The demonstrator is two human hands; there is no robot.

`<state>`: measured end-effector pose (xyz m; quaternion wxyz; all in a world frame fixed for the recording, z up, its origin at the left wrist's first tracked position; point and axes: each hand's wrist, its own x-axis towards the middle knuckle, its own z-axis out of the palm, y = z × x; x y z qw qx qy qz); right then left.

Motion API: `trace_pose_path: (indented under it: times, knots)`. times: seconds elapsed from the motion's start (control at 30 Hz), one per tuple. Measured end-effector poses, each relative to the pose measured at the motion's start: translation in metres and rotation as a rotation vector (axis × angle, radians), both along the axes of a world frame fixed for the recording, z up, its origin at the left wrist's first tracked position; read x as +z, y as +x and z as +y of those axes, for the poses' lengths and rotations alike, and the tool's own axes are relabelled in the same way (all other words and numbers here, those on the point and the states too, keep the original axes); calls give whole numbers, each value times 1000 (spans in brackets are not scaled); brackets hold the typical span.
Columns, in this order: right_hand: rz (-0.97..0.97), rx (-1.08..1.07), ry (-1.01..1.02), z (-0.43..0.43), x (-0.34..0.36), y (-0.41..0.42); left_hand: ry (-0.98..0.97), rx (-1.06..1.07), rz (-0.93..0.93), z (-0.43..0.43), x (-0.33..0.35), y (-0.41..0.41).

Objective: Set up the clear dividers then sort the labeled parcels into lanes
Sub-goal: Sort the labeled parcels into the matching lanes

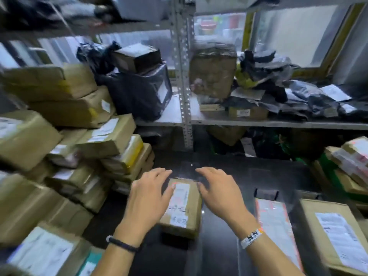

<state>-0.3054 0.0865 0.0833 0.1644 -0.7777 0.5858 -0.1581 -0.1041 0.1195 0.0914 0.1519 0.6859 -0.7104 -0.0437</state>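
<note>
1. Work surface: a dark table [219, 246] holds the parcels being sorted.

2. Task item: 1 small brown parcel [182, 208] lies flat near the centre of the table, white label up, long axis pointing away from the person. It sits between both hands.

3. Left hand [148, 194]: palm down, on the left side of the small brown parcel. The 4 fingers are extended and slightly apart, reaching past the parcel's far left corner. The thumb rests on the top left edge, at the label. Nothing is clamped.

4. Right hand [219, 194]: palm down, on the right side of the same parcel. The fingers are relaxed and slightly spread, and the thumb tip meets the top right edge. Whether the fingertips touch the table cannot be determined.

5. Wrists: a dark cord bracelet [123, 244] on the left, a white beaded band [252, 237] on the right.

6. Neighbouring items: an orange-edged flat parcel [275, 226] lies to the right, apart from the small brown parcel. A labelled brown box [334, 234] lies further right. 2 dark clips [265, 193] stand at the far end of the orange-edged parcel; motion blur hides what they hold.

7. Left side: a stack of brown parcels [79, 148] is piled high beside the table.

8. Background: a metal shelf [258, 122] carries black poly bags [298, 94] and a brown wrapped bundle [213, 74].
</note>
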Motion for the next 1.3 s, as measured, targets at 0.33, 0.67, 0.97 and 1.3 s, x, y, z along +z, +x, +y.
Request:
trace_pose_path:
  times: [0.33,0.67,0.97,1.3]
  knots:
    - [-255,130,248,73,-27,251,-120,188,121,113,-15,191]
    - [-512,107,689,107,-66,327,-27,693,596,176,-61,265]
    - [-888,108,870,116,-61,307,-173,768,1033,173,-54,254]
    - [-1244,-28,788,122,-20,239,-258,376,1214,131,-10,201]
